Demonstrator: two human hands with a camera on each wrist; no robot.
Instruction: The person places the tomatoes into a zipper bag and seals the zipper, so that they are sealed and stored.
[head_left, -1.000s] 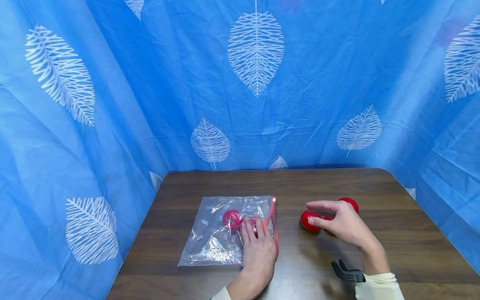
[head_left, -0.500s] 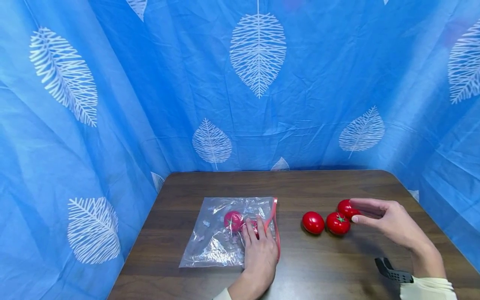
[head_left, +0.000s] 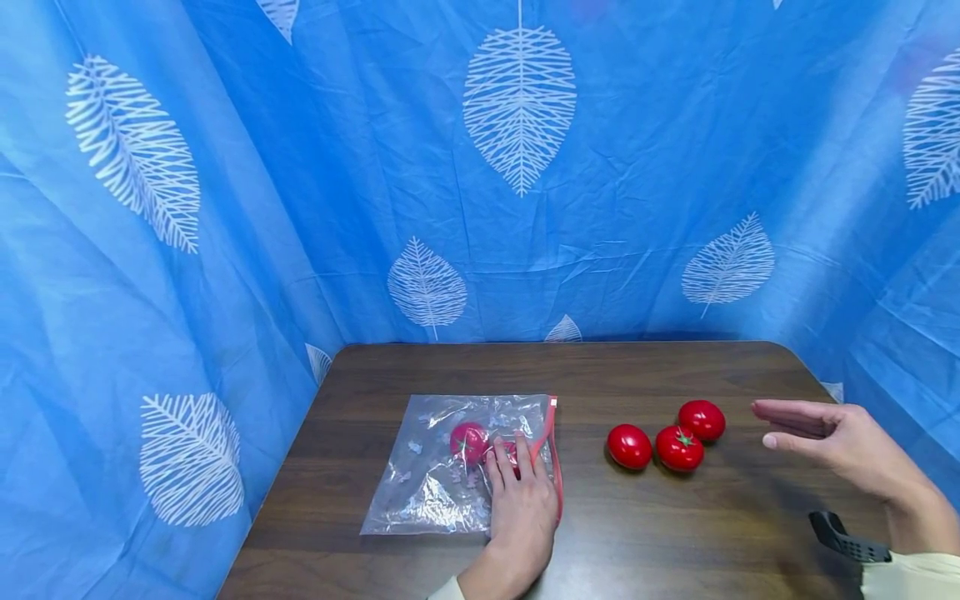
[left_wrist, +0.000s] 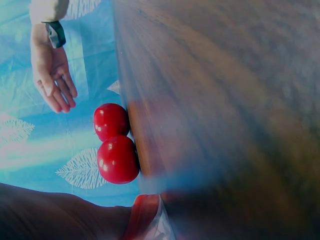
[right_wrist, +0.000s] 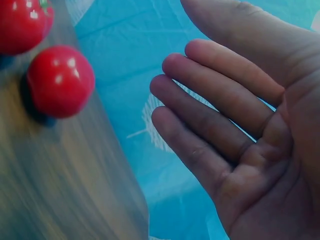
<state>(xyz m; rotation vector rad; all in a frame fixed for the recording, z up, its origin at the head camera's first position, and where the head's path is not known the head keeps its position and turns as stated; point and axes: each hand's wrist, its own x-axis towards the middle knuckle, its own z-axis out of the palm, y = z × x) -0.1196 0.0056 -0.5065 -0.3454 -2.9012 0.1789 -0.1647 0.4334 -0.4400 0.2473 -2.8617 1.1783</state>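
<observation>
Red glossy tomatoes [head_left: 679, 451], three, one with green calyx, left of right hand [head_left: 847, 439], fingers extended, holding nothing. Clear red-edged zip bag [head_left: 427, 504], two more inside, partly under left hand [head_left: 521, 510], fingers spread.

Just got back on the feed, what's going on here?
A person's left grip rests on a clear zip bag holding a red tomato; another tomato shows beneath that grip. Three more tomatoes sit on the wooden table, outside the bag. The right grip holds nothing and hovers to their right.
</observation>
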